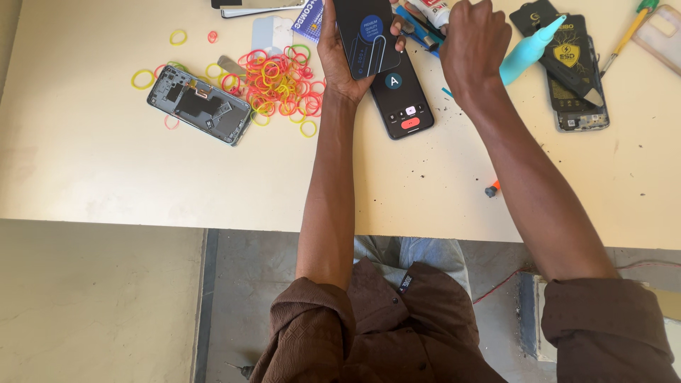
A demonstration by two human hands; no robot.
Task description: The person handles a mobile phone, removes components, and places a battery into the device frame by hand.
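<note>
My left hand (339, 60) holds a dark phone-shaped glass panel (367, 35) with a round blue sticker, tilted up above the table. My right hand (474, 44) hovers just to its right with the fingers curled near the panel's top edge; what they pinch is hidden. Under the panel, a black phone (402, 99) lies flat with its screen lit. A pile of coloured rubber bands (280, 84) sits left of my left hand, beside an opened phone body (199, 105) showing its insides.
A teal squeeze bottle (528, 50) lies right of my right hand, over black packets (567, 53) and another opened phone (583, 117). A yellow-handled tool (626, 35) and a clear case (661, 32) sit far right. A small orange-and-black bit (491, 189) lies near the table's front edge (142, 221).
</note>
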